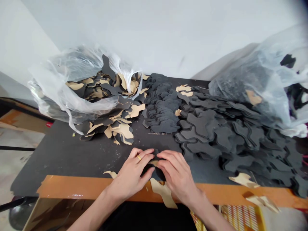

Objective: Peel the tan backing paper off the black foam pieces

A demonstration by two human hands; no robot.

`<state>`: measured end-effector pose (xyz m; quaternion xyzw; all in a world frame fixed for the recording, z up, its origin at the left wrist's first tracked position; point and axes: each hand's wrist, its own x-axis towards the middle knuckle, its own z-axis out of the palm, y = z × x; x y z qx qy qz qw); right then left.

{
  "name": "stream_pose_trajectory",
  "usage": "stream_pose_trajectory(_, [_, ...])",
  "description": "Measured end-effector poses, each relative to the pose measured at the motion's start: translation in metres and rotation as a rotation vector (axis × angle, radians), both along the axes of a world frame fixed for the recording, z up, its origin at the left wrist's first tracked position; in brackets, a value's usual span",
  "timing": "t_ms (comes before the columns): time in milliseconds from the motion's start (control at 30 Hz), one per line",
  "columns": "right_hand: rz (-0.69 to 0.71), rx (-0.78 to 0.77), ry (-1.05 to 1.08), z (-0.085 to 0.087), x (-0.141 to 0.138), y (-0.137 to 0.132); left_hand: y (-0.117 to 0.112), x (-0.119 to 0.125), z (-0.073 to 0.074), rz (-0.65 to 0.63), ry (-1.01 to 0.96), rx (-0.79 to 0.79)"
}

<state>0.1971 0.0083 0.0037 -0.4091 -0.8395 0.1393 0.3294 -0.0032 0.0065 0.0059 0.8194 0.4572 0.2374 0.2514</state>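
Close to the table's front edge, my left hand point(134, 170) and my right hand point(176, 171) grip a small dark foam pad point(156, 153) between them. Fingers of both hands are curled over it and hide most of its outline. A strip of tan backing paper point(154, 163) shows at the pad between my fingertips. A ring is on my left hand. Just below the hands, a loose tan paper piece point(164, 193) hangs over the orange-taped edge point(79, 187).
At the left, an open plastic bag point(60, 99) spills tan-backed dark pieces point(122, 130). Overlapping rows of dark pads point(162, 109) lie mid-table. A wide pile of thicker pads point(204, 125) covers the right, beside another plastic bag point(250, 70). A yellow basket point(261, 219) stands below.
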Motion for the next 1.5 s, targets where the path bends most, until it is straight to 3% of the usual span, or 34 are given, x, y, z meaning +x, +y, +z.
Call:
stream_pose_trajectory(133, [0.055, -0.098, 0.051, 0.021, 0.006, -0.013, 0.0, -0.001, -0.002, 0.01, -0.009, -0.004])
stream_pose_trajectory(267, [0.226, -0.225, 0.129, 0.047, 0.023, -0.023, 0.002, -0.001, -0.003, 0.006, -0.043, 0.022])
stream_pose_trajectory(333, [0.215, -0.216, 0.193, 0.052, 0.032, -0.023, 0.002, -0.002, -0.003, 0.004, -0.047, 0.033])
stream_pose_trajectory(467, [0.053, -0.066, 0.026, 0.037, 0.038, -0.012, 0.002, -0.003, -0.003, -0.02, 0.003, 0.042])
stream_pose_trajectory(600, [0.15, -0.007, -0.291, 0.013, 0.032, -0.007, 0.0, -0.006, -0.007, -0.053, 0.065, 0.109])
stream_pose_trajectory(700, [0.156, -0.023, -0.355, 0.002, 0.03, -0.011, -0.003, -0.009, -0.012, -0.027, 0.071, 0.216])
stream_pose_trajectory(833, [0.051, -0.062, -0.247, 0.001, 0.024, -0.013, -0.008, -0.007, -0.012, 0.112, -0.005, 0.246])
stream_pose_trajectory(1000, [-0.149, -0.133, -0.178, 0.0, 0.005, -0.005, -0.006, 0.001, -0.003, 0.227, -0.01, 0.026])
stream_pose_trajectory(1167, [-0.203, -0.364, -0.005, 0.0, -0.001, -0.003, -0.004, 0.002, 0.005, 0.245, -0.078, -0.12])
stream_pose_trajectory(1333, [-0.21, -0.507, 0.175, 0.005, 0.002, -0.007, -0.01, 0.004, 0.0, 0.223, -0.222, -0.247])
stream_pose_trajectory(1433, [-0.193, -0.491, 0.22, 0.015, 0.015, -0.003, -0.013, 0.007, -0.003, 0.23, -0.384, -0.296])
stream_pose_trajectory(1500, [-0.226, -0.351, 0.197, 0.026, 0.034, 0.006, -0.013, 0.006, 0.001, 0.221, -0.443, -0.254])
